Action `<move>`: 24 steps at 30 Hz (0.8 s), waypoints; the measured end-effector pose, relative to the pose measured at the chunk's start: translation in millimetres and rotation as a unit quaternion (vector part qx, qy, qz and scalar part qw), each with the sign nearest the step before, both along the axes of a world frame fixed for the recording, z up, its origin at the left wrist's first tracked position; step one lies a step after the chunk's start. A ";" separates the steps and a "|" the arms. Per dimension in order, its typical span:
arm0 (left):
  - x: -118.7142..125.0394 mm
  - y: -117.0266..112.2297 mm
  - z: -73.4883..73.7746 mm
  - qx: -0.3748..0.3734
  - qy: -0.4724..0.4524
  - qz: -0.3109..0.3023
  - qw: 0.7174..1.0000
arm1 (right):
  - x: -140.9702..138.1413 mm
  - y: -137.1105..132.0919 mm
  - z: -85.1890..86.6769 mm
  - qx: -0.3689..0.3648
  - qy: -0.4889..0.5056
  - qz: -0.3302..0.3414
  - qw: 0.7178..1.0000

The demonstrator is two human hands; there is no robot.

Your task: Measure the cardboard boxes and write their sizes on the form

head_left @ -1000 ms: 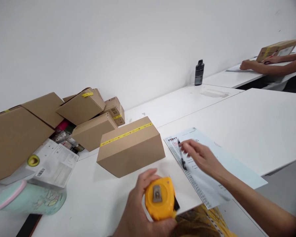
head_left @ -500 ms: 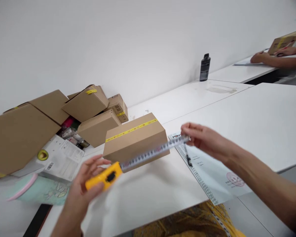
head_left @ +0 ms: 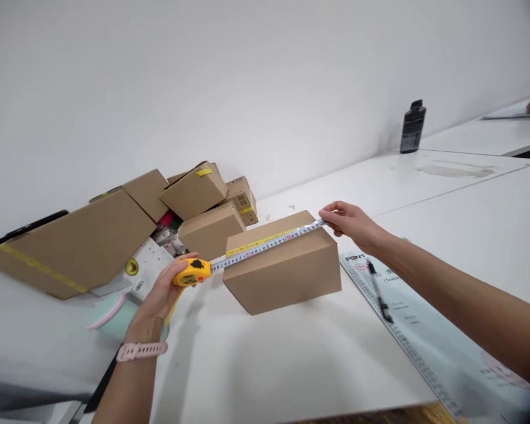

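Note:
A brown cardboard box [head_left: 287,277] sealed with yellow tape sits on the white table [head_left: 291,359] in front of me. My left hand [head_left: 165,291] grips the yellow tape measure case [head_left: 191,272] just left of the box. Its blade [head_left: 265,244] runs along the box's top edge. My right hand [head_left: 348,221] pinches the blade's end at the box's far right corner.
A pile of cardboard boxes [head_left: 115,229] leans against the wall at left, with papers and a mint-green bottle [head_left: 110,309] below it. A printed sheet [head_left: 428,330] with a pen [head_left: 378,291] lies at right. A dark bottle [head_left: 412,126] stands by the wall.
My hands drew the tape out of its case and laid it along the box's top edge. My view shifted left and the neighbouring person's arms have nearly left the frame.

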State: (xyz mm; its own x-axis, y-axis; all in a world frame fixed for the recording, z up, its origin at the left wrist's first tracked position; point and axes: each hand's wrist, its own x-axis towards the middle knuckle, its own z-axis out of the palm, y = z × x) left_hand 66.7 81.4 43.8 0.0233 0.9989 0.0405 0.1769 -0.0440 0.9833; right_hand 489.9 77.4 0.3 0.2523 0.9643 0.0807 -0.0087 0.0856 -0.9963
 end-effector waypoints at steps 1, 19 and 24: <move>-2.9 -8.2 -3.0 -0.013 0.000 -0.023 1.000 | 2.3 -13.7 -1.3 0.007 -0.019 0.008 1.000; 34.3 -52.9 -13.0 -0.075 0.012 -0.151 0.986 | 7.3 -59.5 -7.6 -0.091 -0.060 0.100 0.989; 42.3 -29.0 -0.1 -0.090 0.028 -0.123 0.988 | 14.8 -23.9 4.1 -0.122 -0.040 0.211 0.969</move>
